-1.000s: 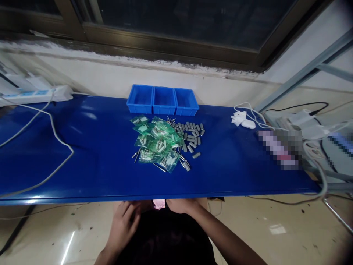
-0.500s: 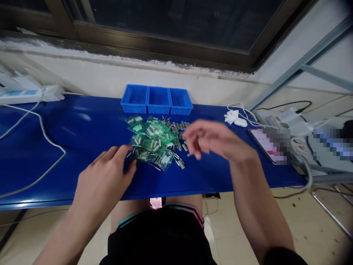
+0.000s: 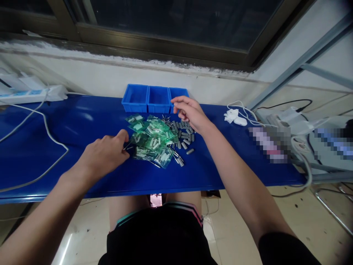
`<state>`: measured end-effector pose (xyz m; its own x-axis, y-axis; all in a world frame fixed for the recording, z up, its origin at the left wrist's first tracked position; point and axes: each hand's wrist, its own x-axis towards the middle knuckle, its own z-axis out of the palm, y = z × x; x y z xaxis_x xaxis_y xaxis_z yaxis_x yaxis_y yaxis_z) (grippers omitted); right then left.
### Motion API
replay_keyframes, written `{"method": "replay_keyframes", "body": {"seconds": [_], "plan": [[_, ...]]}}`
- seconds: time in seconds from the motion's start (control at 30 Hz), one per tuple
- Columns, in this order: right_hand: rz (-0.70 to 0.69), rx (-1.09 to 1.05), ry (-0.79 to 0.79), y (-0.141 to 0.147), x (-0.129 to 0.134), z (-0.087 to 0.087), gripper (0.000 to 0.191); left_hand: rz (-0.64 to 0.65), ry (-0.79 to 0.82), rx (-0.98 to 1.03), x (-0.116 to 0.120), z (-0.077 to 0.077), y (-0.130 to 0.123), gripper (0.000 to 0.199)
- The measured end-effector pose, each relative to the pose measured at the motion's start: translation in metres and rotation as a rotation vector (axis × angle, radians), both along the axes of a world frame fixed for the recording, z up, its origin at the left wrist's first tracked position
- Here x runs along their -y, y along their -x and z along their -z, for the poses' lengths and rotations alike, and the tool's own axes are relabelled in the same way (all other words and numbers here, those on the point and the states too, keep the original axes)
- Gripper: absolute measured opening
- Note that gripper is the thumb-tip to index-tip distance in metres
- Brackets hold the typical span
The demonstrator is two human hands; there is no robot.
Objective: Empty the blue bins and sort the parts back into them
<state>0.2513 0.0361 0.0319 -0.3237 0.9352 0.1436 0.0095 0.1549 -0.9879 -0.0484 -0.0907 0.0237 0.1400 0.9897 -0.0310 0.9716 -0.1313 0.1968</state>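
Your left hand [image 3: 103, 152] is at the left edge of the heap of green clear plastic bags [image 3: 154, 138], fingers bent, its tips beside a thin silver metal pin [image 3: 128, 147]; whether they pinch it, you cannot tell from this view. Your right hand [image 3: 192, 113] hovers beyond the heap, toward its right, fingers loosely curled and overlapping the rightmost of three joined blue plastic bins [image 3: 159, 99]; whether it holds anything is also unclear. The heap lies on the glossy blue surface [image 3: 91, 132], with white and silver pieces visible inside the bags. Short grey metal cylinders [image 3: 190, 151] lie loose to the heap's right, and the bins sit behind it.
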Motion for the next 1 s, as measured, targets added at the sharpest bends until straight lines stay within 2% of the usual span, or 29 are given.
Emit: {"method": "replay_keyframes", "body": {"seconds": [0.1, 0.2, 0.3, 0.43, 0.57, 0.67, 0.8, 0.9, 1.0], "plan": [[0.020, 0.038, -0.051, 0.011, -0.007, -0.002, 0.024, -0.027, 0.084, -0.073, -0.010, -0.001, 0.004, 0.034], [0.035, 0.103, -0.156, 0.019, 0.001, 0.003, 0.020, -0.010, 0.078, 0.004, -0.015, 0.001, 0.006, 0.034], [-0.017, 0.259, -0.230, 0.021, 0.018, 0.007, 0.016, 0.009, 0.066, 0.110, -0.019, 0.005, 0.007, 0.032], [-0.112, 0.410, -0.289, 0.021, 0.036, 0.010, 0.021, -0.023, -0.032, 0.250, -0.027, 0.002, 0.010, 0.031], [-0.155, 0.462, -0.383, 0.027, 0.041, 0.016, 0.037, 0.076, -0.203, 0.400, -0.036, -0.008, 0.011, 0.026], [-0.162, 0.467, -0.444, 0.031, 0.039, 0.021, 0.040, 0.163, -0.303, 0.608, -0.044, -0.020, -0.001, 0.028], [-0.123, 0.393, -0.506, 0.033, 0.036, 0.023, 0.030, 0.280, -0.391, 0.852, -0.067, -0.031, -0.030, 0.027], [-0.011, 0.284, -0.465, 0.030, 0.031, 0.023, 0.030, 0.305, -0.436, 0.900, -0.091, -0.025, -0.049, 0.030], [0.063, 0.209, -0.384, 0.025, 0.024, 0.024, 0.031, 0.285, -0.475, 0.917, -0.106, -0.006, -0.058, 0.036]]}}
